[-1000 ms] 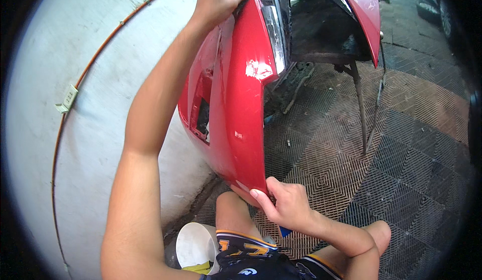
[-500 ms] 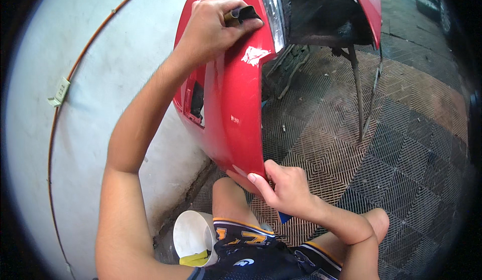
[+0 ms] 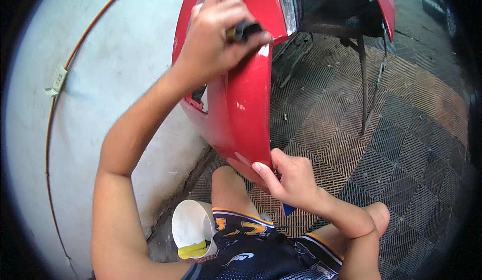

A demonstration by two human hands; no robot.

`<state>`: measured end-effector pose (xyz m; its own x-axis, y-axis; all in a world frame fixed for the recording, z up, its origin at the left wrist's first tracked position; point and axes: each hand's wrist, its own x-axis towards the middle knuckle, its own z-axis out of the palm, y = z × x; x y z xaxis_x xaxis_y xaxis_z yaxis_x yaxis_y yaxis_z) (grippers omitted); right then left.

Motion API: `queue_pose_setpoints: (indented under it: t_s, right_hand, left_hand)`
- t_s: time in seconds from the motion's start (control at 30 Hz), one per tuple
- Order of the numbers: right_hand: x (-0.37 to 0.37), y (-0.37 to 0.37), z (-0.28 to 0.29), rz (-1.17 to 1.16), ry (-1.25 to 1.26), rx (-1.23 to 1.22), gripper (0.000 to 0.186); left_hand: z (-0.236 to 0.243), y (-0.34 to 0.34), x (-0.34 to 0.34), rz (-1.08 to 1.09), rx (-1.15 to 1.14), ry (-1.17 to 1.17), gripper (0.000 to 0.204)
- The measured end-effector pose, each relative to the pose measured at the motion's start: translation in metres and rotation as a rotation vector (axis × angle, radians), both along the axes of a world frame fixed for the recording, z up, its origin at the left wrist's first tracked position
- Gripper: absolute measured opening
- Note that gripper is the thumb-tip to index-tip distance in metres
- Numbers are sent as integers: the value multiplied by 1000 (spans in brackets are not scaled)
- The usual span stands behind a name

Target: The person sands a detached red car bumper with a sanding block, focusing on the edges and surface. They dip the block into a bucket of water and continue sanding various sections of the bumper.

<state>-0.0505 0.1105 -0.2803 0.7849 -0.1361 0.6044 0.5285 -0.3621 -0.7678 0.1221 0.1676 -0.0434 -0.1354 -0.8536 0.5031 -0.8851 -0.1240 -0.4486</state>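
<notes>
A glossy red car bumper [image 3: 238, 117] stands upright before me, with white scuffs near its right edge and an opening on its left part. My left hand [image 3: 216, 39] is closed on a curled dark sheet [image 3: 243, 32], perhaps sandpaper, and presses it against the upper face; motion blurs it slightly. My right hand [image 3: 288, 174] grips the bumper's lower right edge, thumb on the front, fingers partly hidden behind it. Below sits a white bucket [image 3: 183, 225] with a yellow item [image 3: 191, 250] in it, beside my bare leg.
A pale wall [image 3: 75, 139] on the left carries an orange conduit and a socket box [image 3: 57, 81]. A dark-lined red body part [image 3: 386, 9] rests on a metal stand [image 3: 362, 89] at back right. The floor has grid tiles [image 3: 411, 154]; a wheel [image 3: 436, 9] shows far right.
My left hand has moved from the bumper's top down along its face, with the dark sheet in it. My right hand keeps its grip. The view has shifted slightly.
</notes>
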Motion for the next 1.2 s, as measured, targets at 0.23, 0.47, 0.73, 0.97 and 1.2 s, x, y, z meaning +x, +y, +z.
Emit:
queue_pose_setpoints:
  t_s: [0.23,0.47,0.73,0.97,1.2]
  right_hand:
    - [5,-6,-9,-33,-12,-7,31]
    - [3,-6,-6,-26,17,-10,31]
    - [3,-4,-3,-20,1,1,32]
    - [2,1,-4,-31,-19,17,32]
    - [2,-2,-9,-53,-22,9,31]
  left_hand:
    - [-33,21,-31,-16,84,59,26]
    - [-48,34,-42,-16,81,146,23]
    - [-50,29,-31,-1,6,95,27]
    - [-29,12,-10,25,-63,35,26]
    - [-29,2,6,33,-157,86,26]
